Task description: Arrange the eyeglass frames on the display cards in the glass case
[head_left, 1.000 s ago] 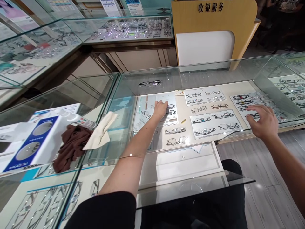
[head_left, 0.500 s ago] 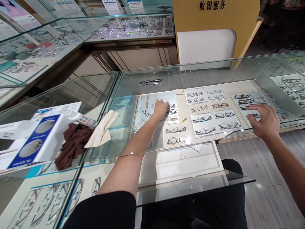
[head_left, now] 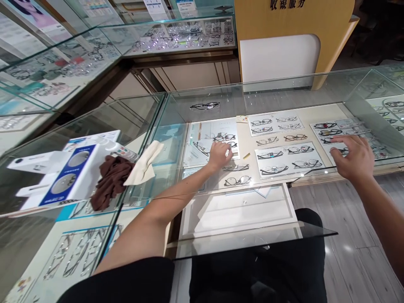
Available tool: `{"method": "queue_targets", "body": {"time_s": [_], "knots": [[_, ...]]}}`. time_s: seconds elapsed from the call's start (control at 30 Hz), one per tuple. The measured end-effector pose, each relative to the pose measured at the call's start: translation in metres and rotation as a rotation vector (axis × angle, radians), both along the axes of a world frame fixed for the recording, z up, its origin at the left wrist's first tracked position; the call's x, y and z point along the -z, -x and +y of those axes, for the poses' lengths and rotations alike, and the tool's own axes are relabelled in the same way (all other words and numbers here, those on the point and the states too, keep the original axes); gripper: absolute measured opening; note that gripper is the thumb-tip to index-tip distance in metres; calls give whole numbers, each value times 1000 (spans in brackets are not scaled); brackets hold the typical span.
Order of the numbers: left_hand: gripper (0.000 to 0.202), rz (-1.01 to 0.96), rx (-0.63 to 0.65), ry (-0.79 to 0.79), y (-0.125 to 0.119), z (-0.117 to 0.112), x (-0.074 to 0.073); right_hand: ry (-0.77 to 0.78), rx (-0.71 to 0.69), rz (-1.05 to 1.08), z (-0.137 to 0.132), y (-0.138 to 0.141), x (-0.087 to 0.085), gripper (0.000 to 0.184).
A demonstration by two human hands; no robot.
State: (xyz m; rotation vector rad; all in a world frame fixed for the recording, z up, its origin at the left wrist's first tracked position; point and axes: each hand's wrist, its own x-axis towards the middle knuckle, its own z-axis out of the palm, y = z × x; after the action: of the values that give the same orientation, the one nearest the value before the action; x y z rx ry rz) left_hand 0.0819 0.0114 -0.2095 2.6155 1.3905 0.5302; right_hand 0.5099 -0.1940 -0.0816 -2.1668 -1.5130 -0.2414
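Observation:
My left hand [head_left: 219,155] reaches into the glass display case [head_left: 176,126]. Its curled fingertips are at a dark pair of glasses [head_left: 232,144] on the near edge of a pale display card [head_left: 205,130]. Whether the fingers grip the frame is unclear. Another dark pair [head_left: 224,137] lies just beyond on the same card. My right hand [head_left: 353,158] lies palm down with fingers spread at the case's open near edge, over a card of glasses [head_left: 328,130] on the right. It holds nothing.
More cards with several glasses [head_left: 288,158] fill the case floor. A white drawer [head_left: 240,208] sticks out below. On the glass top at left lie a brown cloth [head_left: 110,181], a cream cloth [head_left: 143,166], a blue-white box [head_left: 69,176] and a bottle [head_left: 121,149]. A yellow counter [head_left: 293,21] stands behind.
My left hand has drawn back toward me from the middle of the pale card to its near edge. My right hand has hardly moved. The view shifted slightly.

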Motion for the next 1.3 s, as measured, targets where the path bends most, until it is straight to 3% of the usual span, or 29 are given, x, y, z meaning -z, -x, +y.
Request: {"method": "queue_targets", "body": {"time_s": [0.1, 0.23, 0.37, 0.47, 0.53, 0.57, 0.67, 0.77, 0.83, 0.93, 1.0, 1.1, 1.3], "knots": [[16, -31, 179, 133, 3, -52, -6, -10, -3, -13, 2, -3, 4, 51], [17, 9, 511, 484, 0, -129, -36, -13, 7, -29, 4, -8, 9, 52], [27, -100, 769, 809, -18, -194, -85, -6, 2, -40, 7, -11, 13, 52], [26, -269, 939, 838, -27, -206, -133, -8, -5, -27, 9, -12, 13, 54], [25, -341, 950, 701, -28, -185, -167, -5, -8, -24, 10, -13, 14, 54], [26, -353, 862, 582, -26, -165, -183, 0, -8, -24, 11, -13, 14, 54], [40, -435, 527, 172, -12, -79, -217, 14, -5, -17, 13, -14, 16, 56], [43, -392, 193, -85, 11, 15, -230, -2, -4, 3, 14, -14, 17, 58], [30, -275, 35, -127, 26, 65, -228, -13, -13, 1, 14, -13, 17, 58], [13, -5, -87, -115, 40, 109, -215, -12, -32, -7, 13, -12, 16, 59], [13, 206, -100, -68, 40, 122, -203, -16, -34, -9, 13, -11, 15, 61], [30, 431, -103, 42, 34, 128, -186, -32, -25, -8, 12, -10, 14, 59], [39, 494, -128, 103, 29, 141, -165, -8, -27, 10, 10, -7, 11, 61]]}}
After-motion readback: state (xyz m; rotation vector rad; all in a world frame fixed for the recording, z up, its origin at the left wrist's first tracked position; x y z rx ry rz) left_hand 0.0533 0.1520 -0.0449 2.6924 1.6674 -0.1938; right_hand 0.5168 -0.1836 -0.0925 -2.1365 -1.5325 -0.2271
